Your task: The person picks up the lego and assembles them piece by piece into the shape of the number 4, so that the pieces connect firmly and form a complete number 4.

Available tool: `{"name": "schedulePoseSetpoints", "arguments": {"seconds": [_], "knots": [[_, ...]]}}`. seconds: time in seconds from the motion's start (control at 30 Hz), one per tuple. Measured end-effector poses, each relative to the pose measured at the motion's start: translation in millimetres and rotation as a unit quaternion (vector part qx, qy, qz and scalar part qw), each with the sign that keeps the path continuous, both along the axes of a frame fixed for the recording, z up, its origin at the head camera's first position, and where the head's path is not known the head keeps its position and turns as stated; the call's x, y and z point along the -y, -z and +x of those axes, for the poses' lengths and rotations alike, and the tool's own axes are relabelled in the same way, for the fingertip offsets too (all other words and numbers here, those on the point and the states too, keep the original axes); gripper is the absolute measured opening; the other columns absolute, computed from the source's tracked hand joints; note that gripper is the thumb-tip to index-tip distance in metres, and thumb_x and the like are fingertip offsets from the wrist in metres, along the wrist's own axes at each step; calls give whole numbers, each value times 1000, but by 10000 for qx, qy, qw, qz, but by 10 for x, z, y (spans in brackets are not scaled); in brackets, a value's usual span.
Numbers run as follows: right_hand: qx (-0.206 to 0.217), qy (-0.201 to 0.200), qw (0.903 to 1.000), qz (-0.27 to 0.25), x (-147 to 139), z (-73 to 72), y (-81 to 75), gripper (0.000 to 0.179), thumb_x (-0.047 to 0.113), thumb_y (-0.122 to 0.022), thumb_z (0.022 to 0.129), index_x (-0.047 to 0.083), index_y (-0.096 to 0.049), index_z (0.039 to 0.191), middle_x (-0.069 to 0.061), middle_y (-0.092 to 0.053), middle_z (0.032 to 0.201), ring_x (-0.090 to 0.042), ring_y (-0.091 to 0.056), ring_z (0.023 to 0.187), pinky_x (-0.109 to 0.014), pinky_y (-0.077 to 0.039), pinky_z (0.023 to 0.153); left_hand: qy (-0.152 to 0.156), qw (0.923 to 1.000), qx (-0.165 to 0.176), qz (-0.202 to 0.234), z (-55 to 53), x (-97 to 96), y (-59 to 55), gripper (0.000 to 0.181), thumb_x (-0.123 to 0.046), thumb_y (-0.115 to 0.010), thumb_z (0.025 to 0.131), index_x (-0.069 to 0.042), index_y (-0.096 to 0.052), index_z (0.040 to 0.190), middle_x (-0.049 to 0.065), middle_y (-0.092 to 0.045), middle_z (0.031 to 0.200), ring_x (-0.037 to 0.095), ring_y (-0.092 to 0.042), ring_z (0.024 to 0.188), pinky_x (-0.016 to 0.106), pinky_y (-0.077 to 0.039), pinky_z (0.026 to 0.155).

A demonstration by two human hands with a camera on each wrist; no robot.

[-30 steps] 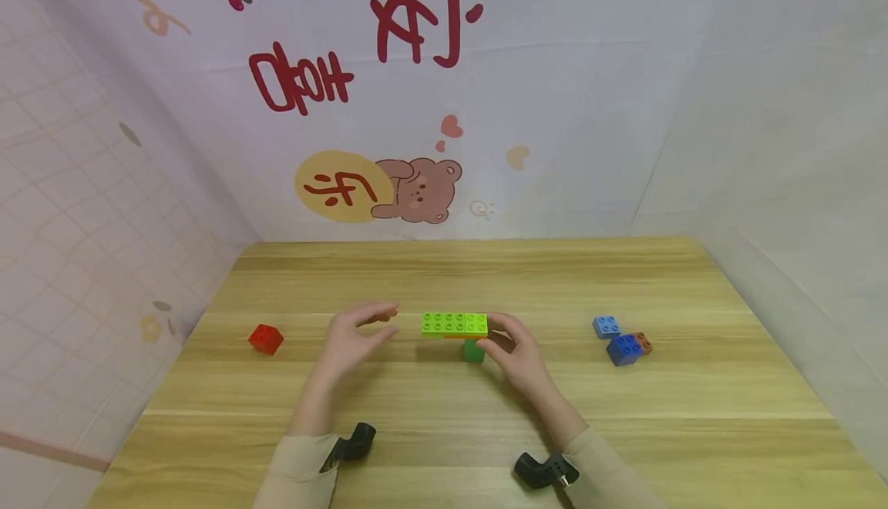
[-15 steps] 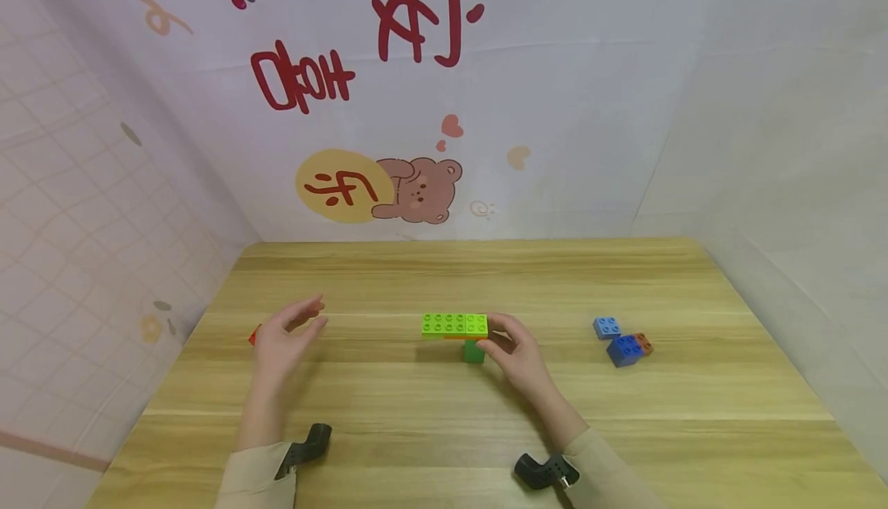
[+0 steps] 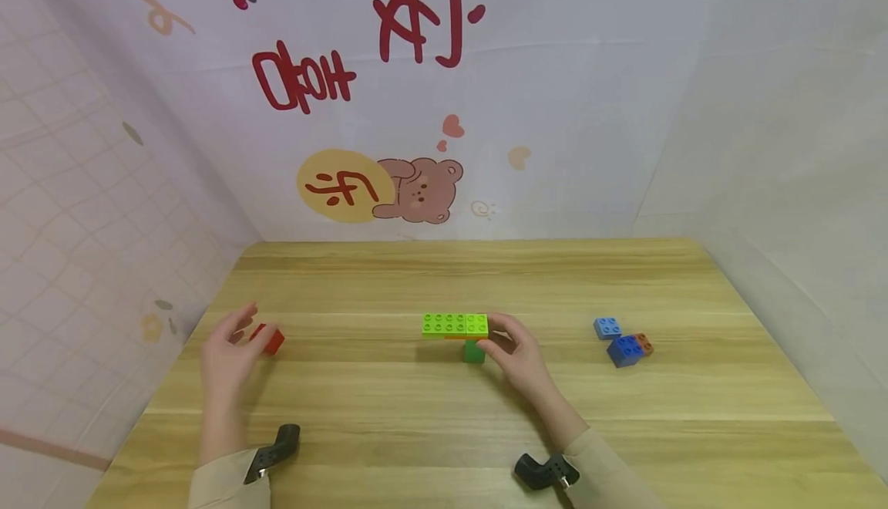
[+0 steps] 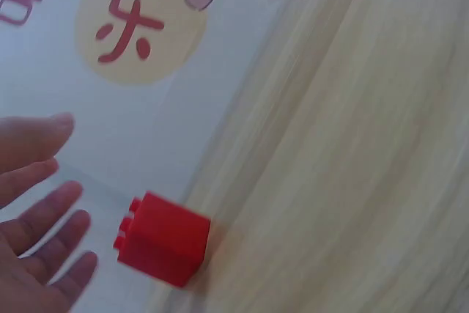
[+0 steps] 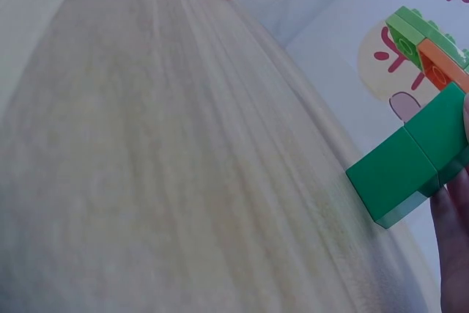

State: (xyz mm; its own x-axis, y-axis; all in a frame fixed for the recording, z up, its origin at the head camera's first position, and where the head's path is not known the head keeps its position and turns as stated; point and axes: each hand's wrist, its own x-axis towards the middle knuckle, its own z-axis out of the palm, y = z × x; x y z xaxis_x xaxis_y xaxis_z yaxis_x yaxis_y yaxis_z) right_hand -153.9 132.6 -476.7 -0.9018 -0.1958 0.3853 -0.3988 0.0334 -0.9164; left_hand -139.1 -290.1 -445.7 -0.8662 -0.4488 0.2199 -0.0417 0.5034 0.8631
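At the left of the head view, my left hand (image 3: 227,356) reaches beside a red toy brick (image 3: 274,343), its thumb overlapping the brick. The left wrist view shows the fingers (image 4: 55,236) spread and a gap between them and the red brick (image 4: 165,240). In the middle, my right hand (image 3: 519,358) grips the right side of a toy-brick build. This build has lime-green bricks (image 3: 451,324) on top, an orange brick (image 5: 442,67) under them and a column of two dark green bricks (image 5: 399,170) at the bottom, standing on the table.
To the right on the wooden table (image 3: 416,278) lie a light blue brick (image 3: 607,328), a dark blue brick (image 3: 625,351) and an orange-brown brick (image 3: 645,343). A printed white cloth (image 3: 555,92) hangs behind the table and along its sides. Each wrist wears a black mount (image 3: 277,451).
My left hand has moved left from near the lime-green bricks to beside the red brick. My right hand has stayed on the build.
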Motion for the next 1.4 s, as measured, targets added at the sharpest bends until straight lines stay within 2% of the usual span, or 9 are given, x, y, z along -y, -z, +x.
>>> {"name": "schedulePoseSetpoints", "arguments": {"seconds": [0.2,0.3,0.37,0.47,0.7,0.87,0.97,1.1,1.4], "knots": [[-20,-17,10000,0,4,-5,-8,36,-9,-69,87,-10,-60,122,-25,-60,118,-37,-57,110,-40,-53,95,321,9977,563,-175,25,144,33,69,-21,-77,88,-7,-46,148,19,-54,138,32,-50,124,39,-44,100],[-29,-1,10000,1,10,-4,-15,36,-9,-69,87,-10,-60,122,-25,-61,118,-35,-58,110,-39,-53,94,495,9951,856,-96,35,193,60,78,-25,-77,88,-7,-37,153,22,-50,142,37,-49,126,30,-44,97],[-24,16,10000,4,15,-3,-20,36,-10,-69,87,-10,-60,121,-24,-61,118,-35,-58,110,-38,-53,94,574,9935,985,-31,40,221,75,82,-27,-78,88,-7,-33,154,23,-47,144,37,-49,126,19,-43,93],[6,15,10000,-18,19,-3,-20,36,-10,-69,87,-11,-60,121,-25,-60,118,-36,-58,111,-36,-53,94,679,9921,1050,48,49,257,104,84,-26,-78,87,-4,-32,154,25,-46,144,38,-48,127,5,-39,84],[19,-28,10000,-75,15,-7,-9,36,-10,-69,87,-11,-60,121,-25,-60,118,-37,-57,111,-34,-53,95,652,9909,1177,3,58,294,133,82,-27,-79,86,-2,-36,151,25,-49,141,38,-50,125,4,-36,79],[12,-29,10000,-55,9,-11,2,35,-9,-69,87,-10,-60,122,-23,-61,119,-35,-58,111,-34,-53,95,595,9901,1272,45,46,312,164,79,-28,-79,86,-4,-40,150,21,-52,141,31,-54,121,7,-37,80],[29,-1,10000,-20,7,-12,5,35,-8,-69,87,-9,-61,122,-22,-61,119,-33,-58,111,-35,-53,95,611,9898,1286,-22,43,321,182,76,-29,-79,86,-5,-43,149,21,-54,139,9,-60,106,6,-38,78],[48,20,10000,-14,6,-12,6,36,-8,-69,87,-9,-60,122,-23,-61,119,-35,-58,111,-34,-53,95,585,9916,1153,-104,36,321,206,69,-25,-80,86,-3,-50,144,23,-57,136,-16,-50,86,3,-39,76],[61,10,10000,-71,14,-9,6,36,-9,-69,87,-11,-60,122,-26,-60,119,-38,-57,111,-32,-52,95,387,9929,1123,3,28,313,245,62,-21,-79,86,-3,-55,140,21,-58,134,-20,-49,80,4,-41,75]]}}
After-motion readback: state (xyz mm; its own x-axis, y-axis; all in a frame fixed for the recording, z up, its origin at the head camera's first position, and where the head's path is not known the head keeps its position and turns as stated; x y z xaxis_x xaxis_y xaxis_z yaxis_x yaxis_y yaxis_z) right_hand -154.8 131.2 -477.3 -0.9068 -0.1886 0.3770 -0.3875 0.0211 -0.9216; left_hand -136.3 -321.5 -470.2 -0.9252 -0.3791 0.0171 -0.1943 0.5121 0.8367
